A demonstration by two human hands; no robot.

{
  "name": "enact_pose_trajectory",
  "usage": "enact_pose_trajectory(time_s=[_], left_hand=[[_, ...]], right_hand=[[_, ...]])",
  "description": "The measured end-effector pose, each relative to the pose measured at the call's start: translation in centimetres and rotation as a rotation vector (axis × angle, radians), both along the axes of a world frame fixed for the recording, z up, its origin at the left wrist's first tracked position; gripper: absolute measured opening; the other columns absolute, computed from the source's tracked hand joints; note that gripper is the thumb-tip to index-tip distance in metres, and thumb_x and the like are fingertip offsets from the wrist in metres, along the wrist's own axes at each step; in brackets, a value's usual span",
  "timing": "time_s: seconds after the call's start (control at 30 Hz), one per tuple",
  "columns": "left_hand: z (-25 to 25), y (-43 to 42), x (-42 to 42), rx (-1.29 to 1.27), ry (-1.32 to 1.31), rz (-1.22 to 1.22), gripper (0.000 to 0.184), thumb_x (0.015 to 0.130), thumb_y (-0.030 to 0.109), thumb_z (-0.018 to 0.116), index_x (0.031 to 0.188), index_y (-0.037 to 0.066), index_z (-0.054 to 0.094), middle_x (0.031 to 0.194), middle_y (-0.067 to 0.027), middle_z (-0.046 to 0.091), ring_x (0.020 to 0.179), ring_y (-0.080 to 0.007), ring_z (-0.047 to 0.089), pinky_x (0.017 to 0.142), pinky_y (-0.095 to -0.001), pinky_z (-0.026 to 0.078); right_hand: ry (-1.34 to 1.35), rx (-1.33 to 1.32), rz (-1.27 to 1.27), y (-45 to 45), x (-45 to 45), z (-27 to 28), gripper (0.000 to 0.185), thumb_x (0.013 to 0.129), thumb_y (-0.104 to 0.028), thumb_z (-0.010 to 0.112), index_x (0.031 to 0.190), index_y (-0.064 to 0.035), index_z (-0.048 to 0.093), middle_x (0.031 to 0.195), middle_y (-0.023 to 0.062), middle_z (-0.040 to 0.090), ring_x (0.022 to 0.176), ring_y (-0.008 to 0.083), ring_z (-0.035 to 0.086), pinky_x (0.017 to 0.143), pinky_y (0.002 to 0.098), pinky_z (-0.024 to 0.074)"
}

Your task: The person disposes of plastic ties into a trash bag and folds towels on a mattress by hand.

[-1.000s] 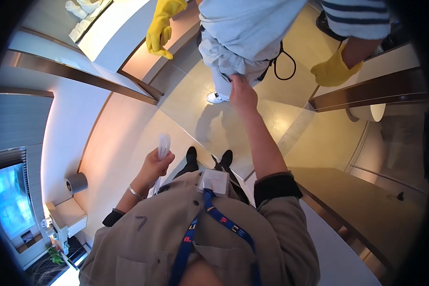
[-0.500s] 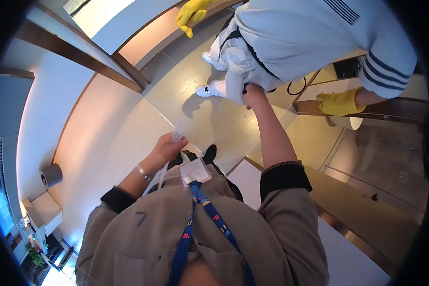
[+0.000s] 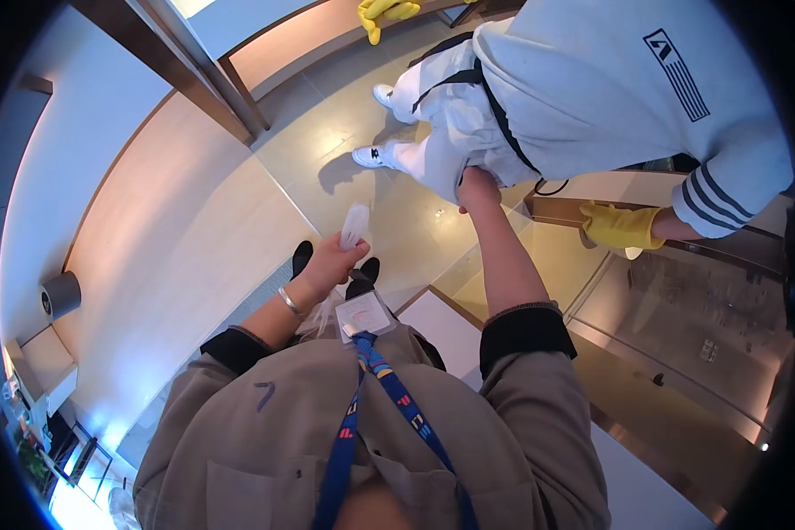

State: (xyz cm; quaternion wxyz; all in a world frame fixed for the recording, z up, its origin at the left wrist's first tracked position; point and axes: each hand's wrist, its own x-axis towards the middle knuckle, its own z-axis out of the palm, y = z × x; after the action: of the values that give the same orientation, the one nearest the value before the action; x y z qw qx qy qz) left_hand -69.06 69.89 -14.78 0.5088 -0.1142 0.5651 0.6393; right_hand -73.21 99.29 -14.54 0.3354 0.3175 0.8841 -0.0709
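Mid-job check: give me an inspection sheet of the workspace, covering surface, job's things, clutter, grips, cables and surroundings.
Surface: pale floor, glossy, with shadows and light spots.
Job's things: translucent plastic; white trousers, worn by a co-worker.
Clutter: small items at the far left edge, too unclear to name.
Grips: left hand closed on the plastic; right hand at the trousers, fingertips hidden.
Cables: dark loop near the co-worker; cannot tell whether it is a cable.
Surroundings: yellow gloves on the co-worker, apart from both grips; grey cylinder at left.
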Motion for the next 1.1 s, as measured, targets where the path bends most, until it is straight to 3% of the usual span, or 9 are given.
enact_pose_trajectory(time_s=[0.23, 0.53, 0.6, 0.67, 0.77, 0.83, 0.87, 0.97, 1.1], left_hand=[[0.0, -2.4, -0.8, 0.014, -0.018, 0.063, 0.015, 0.084, 0.02, 0.06, 0.086, 0.009, 0.05, 0.056, 0.0049, 0.037, 0.044, -0.0047, 0.031, 0.039, -0.0206, 0.023], [-0.8, -6.1, -1.4, 0.018, 0.027, 0.133, 0.015, 0.085, 0.02, 0.059, 0.085, 0.009, 0.049, 0.054, 0.0058, 0.036, 0.041, -0.0041, 0.03, 0.038, -0.02, 0.022], [-0.5, -6.8, -1.7, 0.03, 0.009, 0.155, 0.016, 0.084, 0.02, 0.06, 0.087, 0.007, 0.05, 0.054, 0.0051, 0.039, 0.041, -0.0044, 0.032, 0.037, -0.021, 0.024], [0.1, -7.6, -2.0, 0.021, 0.005, 0.14, 0.016, 0.084, 0.02, 0.06, 0.087, 0.007, 0.05, 0.054, 0.0051, 0.039, 0.04, -0.004, 0.032, 0.037, -0.0203, 0.024], [1.7, -8.3, -3.0, 0.015, 0.055, 0.087, 0.016, 0.084, 0.019, 0.06, 0.086, 0.007, 0.05, 0.054, 0.0051, 0.039, 0.04, -0.0042, 0.032, 0.037, -0.0203, 0.023], [2.3, -8.4, -3.6, 0.042, 0.073, 0.021, 0.015, 0.085, 0.02, 0.059, 0.088, 0.006, 0.054, 0.057, 0.0053, 0.041, 0.042, -0.0038, 0.033, 0.038, -0.0199, 0.024], [2.9, -8.0, -3.8, 0.044, 0.076, -0.023, 0.015, 0.085, 0.02, 0.059, 0.088, 0.006, 0.054, 0.057, 0.0053, 0.041, 0.042, -0.0038, 0.033, 0.038, -0.0199, 0.024], [4.9, -6.0, -4.4, 0.12, 0.188, -0.283, 0.024, 0.087, 0.024, 0.057, 0.102, 0.005, 0.059, 0.065, 0.0053, 0.048, 0.047, -0.0026, 0.034, 0.041, -0.0192, 0.026], [10.3, -1.2, -1.4, 0.213, 0.348, -0.673, 0.035, 0.087, 0.027, 0.057, 0.115, 0.005, 0.057, 0.086, 0.0036, 0.061, 0.053, -0.0013, 0.036, 0.047, -0.017, 0.031]], right_hand=[[-0.03, 0.132, -0.017, 0.0, -0.1, -2.0, 0.03, 0.085, -0.014, 0.047, 0.113, -0.007, 0.057, 0.106, 0.0129, 0.062, 0.102, 0.0248, 0.059, 0.081, 0.0374, 0.0504], [0.008, 0.039, 0.023, 1.6, 1.6, 0.4, 0.017, 0.081, -0.018, 0.055, 0.091, -0.0071, 0.063, 0.103, 0.0123, 0.062, 0.096, 0.0254, 0.06, 0.077, 0.0399, 0.0486], [0.345, 0.076, 0.284, 1.6, 3.1, 2.9, 0.016, 0.079, -0.017, 0.057, 0.091, -0.0078, 0.063, 0.093, 0.0128, 0.063, 0.092, 0.0283, 0.06, 0.075, 0.0397, 0.0477], [0.434, 0.057, 0.24, 2.1, 4.7, 5.0, 0.015, 0.079, -0.018, 0.056, 0.088, -0.0075, 0.063, 0.089, 0.0154, 0.061, 0.086, 0.0328, 0.058, 0.073, 0.0411, 0.0465], [0.597, -0.074, 0.187, 3.7, 7.5, 7.4, 0.013, 0.082, -0.016, 0.055, 0.088, -0.0054, 0.06, 0.084, 0.0123, 0.061, 0.077, 0.0265, 0.06, 0.067, 0.0366, 0.0467], [0.77, -0.476, -0.184, 3.0, 9.9, 11.1, 0.011, 0.087, -0.014, 0.052, 0.09, -0.0042, 0.056, 0.078, 0.0058, 0.059, 0.071, 0.0168, 0.057, 0.062, 0.0291, 0.0456], [0.784, -0.458, -0.224, 2.0, 11.4, 13.3, 0.011, 0.087, -0.014, 0.052, 0.09, -0.0042, 0.056, 0.078, 0.0058, 0.059, 0.071, 0.0168, 0.057, 0.062, 0.0291, 0.0456], [0.946, -0.954, -0.646, -3.0, 16.4, 17.6, 0.012, 0.091, -0.013, 0.048, 0.091, -0.0021, 0.053, 0.078, 0.0043, 0.056, 0.069, 0.0104, 0.054, 0.059, 0.0228, 0.043], [0.974, -1.086, -0.842, -10.8, 24.9, 18.4, 0.015, 0.092, -0.016, 0.047, 0.089, -0.0014, 0.052, 0.076, 0.0048, 0.056, 0.069, 0.01, 0.054, 0.058, 0.0224, 0.0427]])
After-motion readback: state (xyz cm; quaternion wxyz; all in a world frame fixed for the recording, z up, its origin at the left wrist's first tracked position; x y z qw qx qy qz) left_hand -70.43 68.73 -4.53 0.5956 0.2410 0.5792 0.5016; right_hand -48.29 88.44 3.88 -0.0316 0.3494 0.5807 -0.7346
